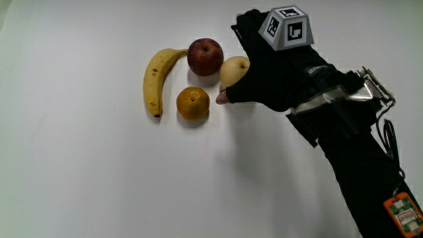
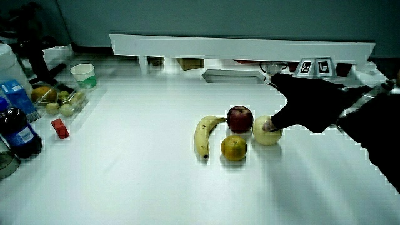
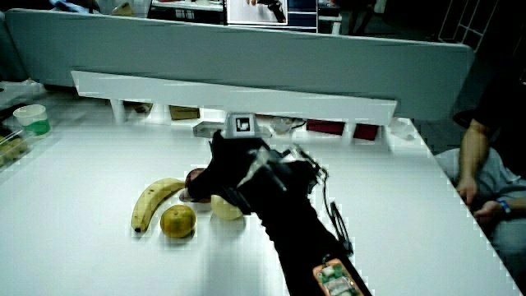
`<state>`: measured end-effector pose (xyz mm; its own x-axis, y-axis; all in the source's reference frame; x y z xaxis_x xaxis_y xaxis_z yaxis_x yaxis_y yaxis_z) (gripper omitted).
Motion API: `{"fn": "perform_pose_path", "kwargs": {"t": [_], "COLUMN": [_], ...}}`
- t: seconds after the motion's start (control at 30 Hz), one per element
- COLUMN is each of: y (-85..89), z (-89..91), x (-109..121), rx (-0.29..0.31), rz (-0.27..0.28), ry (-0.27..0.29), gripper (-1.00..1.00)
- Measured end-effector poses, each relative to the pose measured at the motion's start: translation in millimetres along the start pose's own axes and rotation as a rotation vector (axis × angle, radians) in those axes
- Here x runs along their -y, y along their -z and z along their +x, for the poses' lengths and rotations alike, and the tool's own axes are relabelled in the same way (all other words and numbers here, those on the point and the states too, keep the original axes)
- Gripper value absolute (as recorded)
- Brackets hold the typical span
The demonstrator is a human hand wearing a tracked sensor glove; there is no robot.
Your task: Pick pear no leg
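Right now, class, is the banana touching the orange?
No. In the main view bare table shows between the banana and the orange.

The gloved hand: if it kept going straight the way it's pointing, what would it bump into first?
The hand already lies against the pear. Pushing on, it would probably drive the pear into the apple beside it, though the orange sits close too; the exact line is hard to judge.

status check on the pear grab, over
Hand closing on pear, grip unconfirmed. Pear on table beside apple. Orange and banana close by, not blocking.
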<state>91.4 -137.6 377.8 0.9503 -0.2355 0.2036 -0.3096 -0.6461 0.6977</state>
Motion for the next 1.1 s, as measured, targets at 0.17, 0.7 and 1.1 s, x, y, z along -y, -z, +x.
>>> {"fn": "perform_pose_path", "kwargs": {"t": [0.17, 0.7, 1.1], "y": [7.0, 54.9, 69.4], "z": [13.0, 49.8, 55.7], "x": [-18, -61, -69], "rx": [-0.044, -0.133, -0.178], "rz": [-0.039, -0.12, -0.114], "ry": [0.038, 0.131, 0.125], "gripper": [0.0, 0.0, 0.0]}}
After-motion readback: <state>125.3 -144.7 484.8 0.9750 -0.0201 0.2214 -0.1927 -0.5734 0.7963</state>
